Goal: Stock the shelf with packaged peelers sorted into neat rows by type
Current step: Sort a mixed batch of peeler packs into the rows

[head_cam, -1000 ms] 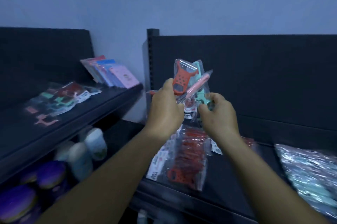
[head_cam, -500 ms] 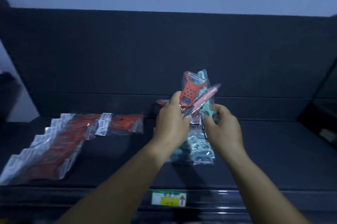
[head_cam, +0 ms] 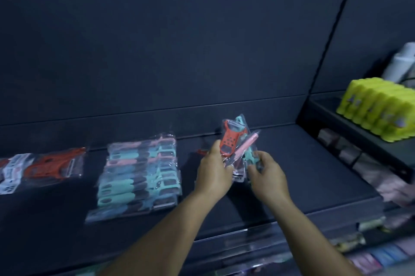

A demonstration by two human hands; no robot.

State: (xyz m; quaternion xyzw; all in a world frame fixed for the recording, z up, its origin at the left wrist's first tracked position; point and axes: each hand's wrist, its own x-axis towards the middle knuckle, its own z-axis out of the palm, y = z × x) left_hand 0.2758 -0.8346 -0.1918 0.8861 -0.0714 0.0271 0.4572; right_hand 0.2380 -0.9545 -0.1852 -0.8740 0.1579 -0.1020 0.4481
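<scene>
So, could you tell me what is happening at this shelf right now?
A person is stocking packaged peelers. Both hands, left hand and right hand, hold a small mixed bunch above the shelf: an orange peeler, a pink one and a teal one. On the shelf already lie a teal and pink row and an orange row further left.

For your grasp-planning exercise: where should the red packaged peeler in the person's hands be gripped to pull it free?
Probably pinch the red packaged peeler at its free top edge, coming from above: it stands upright above the left hand, whose fingers cover its lower part.
</scene>
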